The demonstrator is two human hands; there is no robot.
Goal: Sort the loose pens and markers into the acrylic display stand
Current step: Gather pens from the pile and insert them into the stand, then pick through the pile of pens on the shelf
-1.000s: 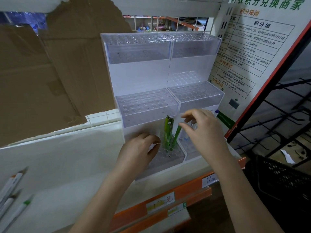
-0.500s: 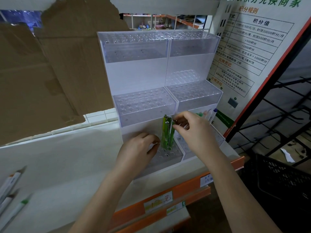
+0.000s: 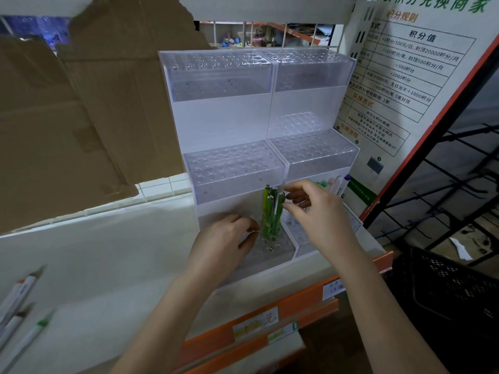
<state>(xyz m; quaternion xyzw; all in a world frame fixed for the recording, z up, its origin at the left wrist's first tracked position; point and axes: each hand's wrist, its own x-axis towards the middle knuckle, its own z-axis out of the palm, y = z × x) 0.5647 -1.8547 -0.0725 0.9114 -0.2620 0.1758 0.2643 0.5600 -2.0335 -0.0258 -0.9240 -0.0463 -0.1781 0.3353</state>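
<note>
Your right hand [image 3: 318, 214]: fingers curled, fingertips pinching top of green pens [image 3: 271, 211]. Pens upright in bottom left tier of stand [image 3: 221, 122], bunched together. Your left hand [image 3: 224, 241]: fingers curled, resting on same tier just left of pens; can't tell if holding anything. Loose pens [image 3: 19, 306] on shelf well left of stand.

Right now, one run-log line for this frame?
stage: slotting green pens | stand bottom-left tier | right hand pinches pen tops | left hand rests on tier | loose pens remain left
</note>
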